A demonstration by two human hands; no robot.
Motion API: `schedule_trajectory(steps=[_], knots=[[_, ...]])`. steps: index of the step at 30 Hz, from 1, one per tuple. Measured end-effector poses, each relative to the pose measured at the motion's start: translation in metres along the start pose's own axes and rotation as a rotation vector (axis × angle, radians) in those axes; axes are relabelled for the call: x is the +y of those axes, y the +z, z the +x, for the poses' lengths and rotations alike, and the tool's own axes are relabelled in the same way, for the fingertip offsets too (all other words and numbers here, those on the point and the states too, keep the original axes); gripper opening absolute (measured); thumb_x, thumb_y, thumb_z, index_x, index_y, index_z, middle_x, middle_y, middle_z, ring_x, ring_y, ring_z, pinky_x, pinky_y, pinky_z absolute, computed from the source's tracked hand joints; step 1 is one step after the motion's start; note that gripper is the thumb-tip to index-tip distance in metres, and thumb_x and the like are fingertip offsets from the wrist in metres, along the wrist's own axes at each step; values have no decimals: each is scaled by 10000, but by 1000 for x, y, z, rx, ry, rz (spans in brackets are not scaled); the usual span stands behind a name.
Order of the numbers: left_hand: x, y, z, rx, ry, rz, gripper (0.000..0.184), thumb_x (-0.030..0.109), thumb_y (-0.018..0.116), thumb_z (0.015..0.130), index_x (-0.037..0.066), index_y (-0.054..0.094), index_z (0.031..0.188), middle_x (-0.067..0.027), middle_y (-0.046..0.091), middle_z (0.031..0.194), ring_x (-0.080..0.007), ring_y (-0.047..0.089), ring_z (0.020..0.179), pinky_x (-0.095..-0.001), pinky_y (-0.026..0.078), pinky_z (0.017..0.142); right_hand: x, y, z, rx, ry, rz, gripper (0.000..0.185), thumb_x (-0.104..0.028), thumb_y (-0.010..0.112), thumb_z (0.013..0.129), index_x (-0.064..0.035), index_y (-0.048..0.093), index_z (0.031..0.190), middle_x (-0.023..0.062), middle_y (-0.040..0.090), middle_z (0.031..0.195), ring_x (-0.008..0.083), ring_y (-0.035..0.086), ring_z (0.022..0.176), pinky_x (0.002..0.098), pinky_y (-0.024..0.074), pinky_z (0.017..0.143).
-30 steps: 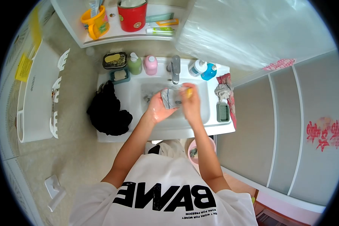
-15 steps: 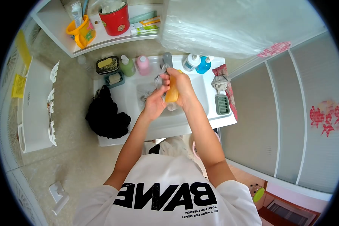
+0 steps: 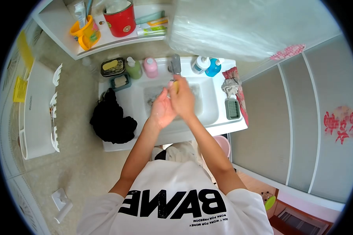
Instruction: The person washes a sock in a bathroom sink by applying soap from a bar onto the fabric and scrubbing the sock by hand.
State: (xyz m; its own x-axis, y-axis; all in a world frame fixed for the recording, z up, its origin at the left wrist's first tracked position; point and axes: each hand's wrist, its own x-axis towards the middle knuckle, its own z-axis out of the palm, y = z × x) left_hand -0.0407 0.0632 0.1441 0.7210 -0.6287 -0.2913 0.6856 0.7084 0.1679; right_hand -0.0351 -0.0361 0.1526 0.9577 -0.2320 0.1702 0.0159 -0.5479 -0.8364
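My right hand (image 3: 182, 98) is closed round a yellow bar of soap (image 3: 175, 86), just in front of the faucet (image 3: 176, 64) and over the white sink (image 3: 208, 102). Close beside it on the left is my left hand (image 3: 162, 110), palm up with its fingers partly spread and nothing clearly visible in it. Grey cloth lies low in the basin, mostly hidden behind the hands.
Black cloth (image 3: 111, 119) lies on the sink's left edge. Behind the basin stand a green bottle (image 3: 134, 69), a pink bottle (image 3: 150, 68), a white bottle (image 3: 200, 65) and a blue bottle (image 3: 213, 68). A green soap dish (image 3: 232, 109) sits at right.
The grey cloth that was in my hands is now down in the basin. The soap has turned in my right hand and is mostly covered, and both hands have come together near the faucet.
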Motion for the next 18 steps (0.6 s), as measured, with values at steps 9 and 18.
schedule_trajectory(steps=[9, 18], knots=[[16, 4, 2, -128, -5, -54, 554, 403, 277, 1007, 9, 336, 1392, -168, 395, 1424, -287, 418, 1295, -432, 274, 1105, 28, -20, 10, -76, 374, 237, 398, -342, 505, 944, -90, 485, 1251, 137, 593, 1122, 264, 596, 954, 353, 481, 781], [37, 19, -11, -252, 67, 391, 541, 299, 407, 960, -84, 366, 1339, -184, 457, 1370, -280, 441, 1274, -437, 336, 1067, 7, -66, -3, -395, 535, 904, 303, -92, 605, 873, -35, 514, 1157, 47, 585, 1001, 125, 578, 830, 271, 489, 690]])
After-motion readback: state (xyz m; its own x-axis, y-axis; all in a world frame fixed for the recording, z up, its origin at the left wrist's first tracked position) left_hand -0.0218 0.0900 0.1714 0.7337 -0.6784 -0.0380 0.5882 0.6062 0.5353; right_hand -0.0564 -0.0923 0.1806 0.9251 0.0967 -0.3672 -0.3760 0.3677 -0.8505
